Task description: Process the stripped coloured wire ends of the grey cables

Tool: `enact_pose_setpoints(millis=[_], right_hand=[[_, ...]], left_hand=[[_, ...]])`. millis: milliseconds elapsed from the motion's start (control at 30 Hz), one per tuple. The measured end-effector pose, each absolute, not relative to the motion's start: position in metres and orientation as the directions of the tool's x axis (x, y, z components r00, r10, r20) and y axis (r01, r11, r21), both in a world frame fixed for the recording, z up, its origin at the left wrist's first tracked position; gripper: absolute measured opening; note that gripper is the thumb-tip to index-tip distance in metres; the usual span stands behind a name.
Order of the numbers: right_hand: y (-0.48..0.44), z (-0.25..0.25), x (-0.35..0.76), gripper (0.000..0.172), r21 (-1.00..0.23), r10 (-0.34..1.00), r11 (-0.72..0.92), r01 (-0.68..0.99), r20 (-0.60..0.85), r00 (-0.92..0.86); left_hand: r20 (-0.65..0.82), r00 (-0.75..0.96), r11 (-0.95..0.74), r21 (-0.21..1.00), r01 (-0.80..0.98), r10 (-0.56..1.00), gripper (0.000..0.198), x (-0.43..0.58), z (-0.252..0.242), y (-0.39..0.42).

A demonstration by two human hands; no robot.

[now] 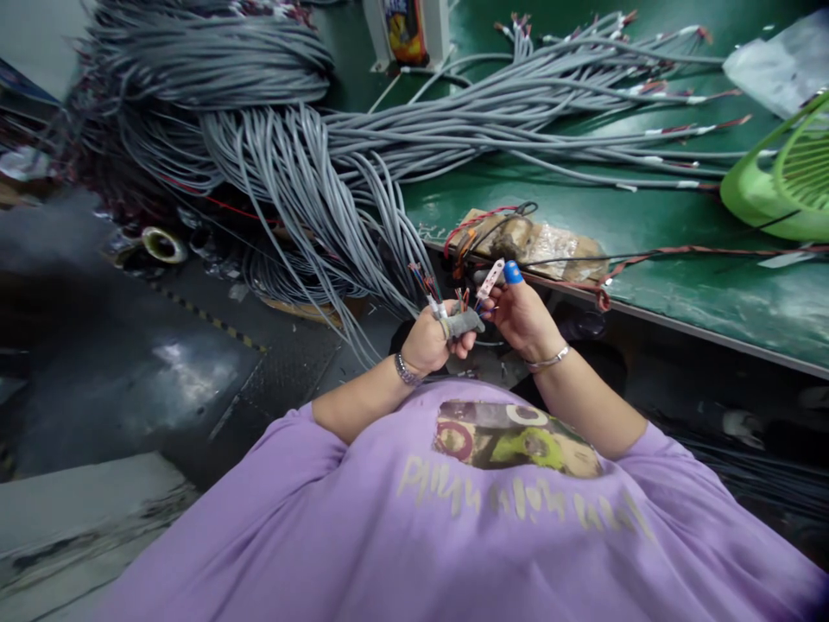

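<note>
My left hand point(435, 339) is closed around the end of a grey cable point(414, 285), whose thin coloured wires point(422, 278) fan out above the fist. A grey cot covers one of its fingers. My right hand point(518, 313) sits just to the right, fingers pinched on a few of the small coloured wires between the two hands. A blue cot point(512, 272) caps its raised finger, and a small white strip point(490, 278) sticks up beside it. Both hands hover just off the edge of the green bench point(648, 225).
A huge bundle of grey cables point(285, 147) drapes from the bench down to the left. More cut cables with stripped ends point(583, 78) lie across the bench. A green fan point(787, 177) stands at right. A taped cardboard pad point(550, 246) lies at the bench edge. Dark floor lies at left.
</note>
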State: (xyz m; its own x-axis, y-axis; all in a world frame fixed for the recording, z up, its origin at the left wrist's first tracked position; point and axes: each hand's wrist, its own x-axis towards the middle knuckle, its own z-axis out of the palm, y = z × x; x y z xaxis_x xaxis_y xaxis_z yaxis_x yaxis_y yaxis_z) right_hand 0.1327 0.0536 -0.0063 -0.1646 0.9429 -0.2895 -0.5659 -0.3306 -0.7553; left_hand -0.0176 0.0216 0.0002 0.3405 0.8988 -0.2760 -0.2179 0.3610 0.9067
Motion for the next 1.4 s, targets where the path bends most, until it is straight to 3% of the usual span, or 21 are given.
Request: enact_pose_setpoints(millis=[167, 367, 500, 600, 733, 933, 1200, 1400], right_hand=[[0.052, -0.019, 0.130, 0.057, -0.827, 0.977, -0.161, -0.538, -0.209, 0.029], [0.051, -0.019, 0.128, 0.056, -0.817, 0.976, -0.218, -0.533, -0.177, -0.128], [0.054, -0.021, 0.129, 0.057, -0.906, 0.993, -0.040, -0.420, -0.084, 0.086], [0.057, -0.021, 0.127, 0.062, -0.883, 0.989, -0.130, -0.450, -0.149, 0.006], [0.062, -0.014, 0.124, 0.064, -0.763, 0.954, -0.296, -0.575, -0.269, -0.135], [0.064, -0.009, 0.119, 0.060, -0.739, 0.953, -0.284, -0.611, -0.288, -0.094], [0.057, -0.015, 0.129, 0.066, -0.733, 0.928, -0.371, -0.569, -0.292, -0.229], [0.055, -0.011, 0.134, 0.047, -0.729, 0.941, -0.339, -0.595, -0.269, -0.207]], left_hand=[[-0.269, 0.353, 0.363, 0.901, -0.237, 0.896, 0.047, -0.015, -0.003, 0.024], [-0.271, 0.367, 0.374, 0.895, -0.245, 0.890, 0.046, -0.015, -0.003, 0.024], [-0.278, 0.365, 0.377, 0.895, -0.237, 0.889, 0.046, -0.016, -0.004, 0.025], [-0.291, 0.365, 0.389, 0.891, -0.233, 0.884, 0.047, -0.016, -0.004, 0.026], [-0.296, 0.364, 0.396, 0.886, -0.240, 0.883, 0.047, -0.014, -0.004, 0.026], [-0.332, 0.352, 0.424, 0.876, -0.228, 0.875, 0.049, -0.012, -0.005, 0.027], [-0.314, 0.328, 0.390, 0.900, -0.198, 0.891, 0.048, -0.017, -0.007, 0.017], [-0.190, 0.217, 0.241, 0.940, -0.241, 0.958, 0.043, -0.015, -0.007, 0.005]])
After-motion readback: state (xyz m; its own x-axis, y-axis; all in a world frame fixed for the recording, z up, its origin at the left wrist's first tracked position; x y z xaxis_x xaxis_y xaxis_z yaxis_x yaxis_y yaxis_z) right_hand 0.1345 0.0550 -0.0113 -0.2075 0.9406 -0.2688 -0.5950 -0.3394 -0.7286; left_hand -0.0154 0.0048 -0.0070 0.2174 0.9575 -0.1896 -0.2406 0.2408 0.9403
